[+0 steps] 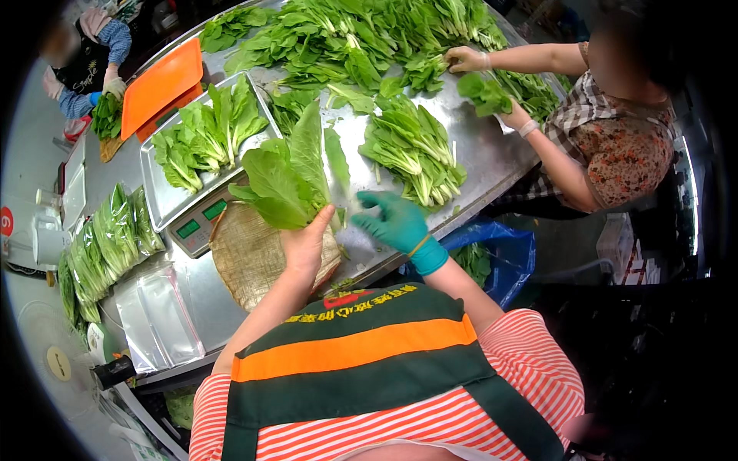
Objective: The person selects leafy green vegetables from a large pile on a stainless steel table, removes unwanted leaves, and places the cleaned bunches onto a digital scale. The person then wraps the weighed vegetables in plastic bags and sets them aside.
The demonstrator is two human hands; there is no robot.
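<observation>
My bare left hand (306,242) grips a head of leafy greens (282,178) by its base, leaves pointing up and away from me. To its right, my right hand (395,222), in a teal rubber glove with a yellow band at the wrist, has its fingers apart and holds nothing. A pile of leafy greens (412,150) lies on the metal table (363,253) just beyond the gloved hand. Under my left hand is a round woven mat (248,259). Left of it, a metal tray (151,190) with several heads of greens rests on a digital scale (196,229).
Bagged greens (109,242) and clear plastic bags (158,317) lie at the left, near an orange tray (164,86). A large heap of greens (357,40) covers the far side. A blue-lined bin (513,253) stands below the table edge. Co-workers stand at right and far left.
</observation>
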